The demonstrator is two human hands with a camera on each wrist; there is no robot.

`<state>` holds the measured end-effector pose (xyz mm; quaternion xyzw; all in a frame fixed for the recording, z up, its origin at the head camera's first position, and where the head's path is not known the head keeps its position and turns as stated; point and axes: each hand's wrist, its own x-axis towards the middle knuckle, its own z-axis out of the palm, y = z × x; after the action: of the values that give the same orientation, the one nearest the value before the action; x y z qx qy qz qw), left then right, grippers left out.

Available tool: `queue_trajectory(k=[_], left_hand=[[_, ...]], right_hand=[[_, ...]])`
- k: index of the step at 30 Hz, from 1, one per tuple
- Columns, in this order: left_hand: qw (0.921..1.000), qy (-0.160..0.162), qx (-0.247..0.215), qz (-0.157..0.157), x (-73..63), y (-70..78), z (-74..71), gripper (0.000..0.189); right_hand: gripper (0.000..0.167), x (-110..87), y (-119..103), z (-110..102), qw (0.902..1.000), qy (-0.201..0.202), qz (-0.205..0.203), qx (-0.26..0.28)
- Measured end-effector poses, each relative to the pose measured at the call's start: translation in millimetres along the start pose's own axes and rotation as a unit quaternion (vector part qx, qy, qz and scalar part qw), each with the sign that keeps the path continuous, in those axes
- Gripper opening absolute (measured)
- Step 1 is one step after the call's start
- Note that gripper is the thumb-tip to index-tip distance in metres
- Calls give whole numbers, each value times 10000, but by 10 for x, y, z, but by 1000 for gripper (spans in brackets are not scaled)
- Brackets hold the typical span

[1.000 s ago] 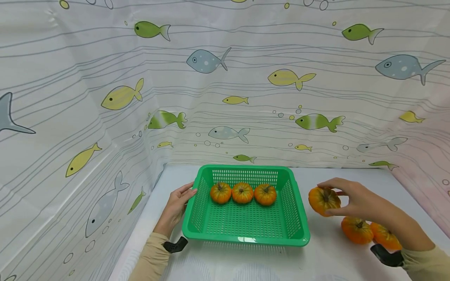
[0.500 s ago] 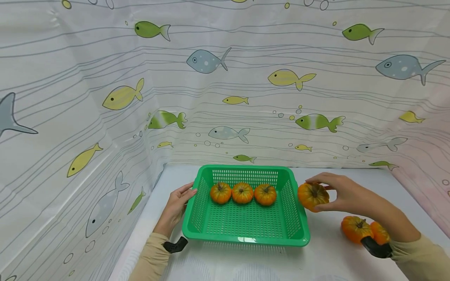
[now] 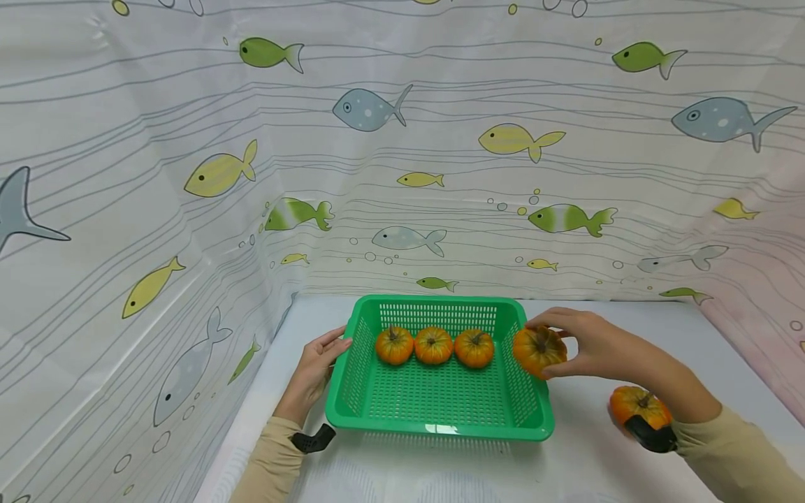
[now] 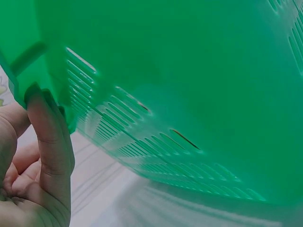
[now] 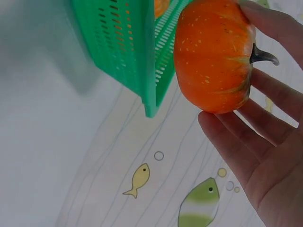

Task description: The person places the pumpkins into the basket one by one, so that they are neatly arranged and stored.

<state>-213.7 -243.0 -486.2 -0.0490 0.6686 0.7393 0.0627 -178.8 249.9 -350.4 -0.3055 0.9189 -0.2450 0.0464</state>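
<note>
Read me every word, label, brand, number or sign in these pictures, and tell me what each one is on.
There are none to read.
The backdrop carries only drawn fish, lines and bubbles.
The green basket and pumpkins show no lettering.
I can make out no markings on the black wrist pieces.

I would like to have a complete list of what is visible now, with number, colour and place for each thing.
Basket: 1, green, on the table
Row pumpkins: 3, orange, inside the basket, toward its far side
Lifted pumpkin: 1, orange, at the basket's right rim
Table pumpkin: 1 visible, orange, right of the basket, partly covered
Table: 1, whitish, under the basket
Fish-print sheeting: white, behind and beside the table
Left hand: 1, bare, holding the basket's left rim
Right hand: 1, bare, holding the lifted pumpkin
Sleeves: 2, beige, on the forearms
Wrist devices: 2, black, at the wrists
</note>
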Motion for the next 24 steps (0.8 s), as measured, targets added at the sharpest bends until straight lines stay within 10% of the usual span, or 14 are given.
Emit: queue_trajectory(k=[24], left_hand=[[10000,-30,30,-39,2,4,0,55]], right_hand=[[64,317,-229,247,9987,-415,-272,57]])
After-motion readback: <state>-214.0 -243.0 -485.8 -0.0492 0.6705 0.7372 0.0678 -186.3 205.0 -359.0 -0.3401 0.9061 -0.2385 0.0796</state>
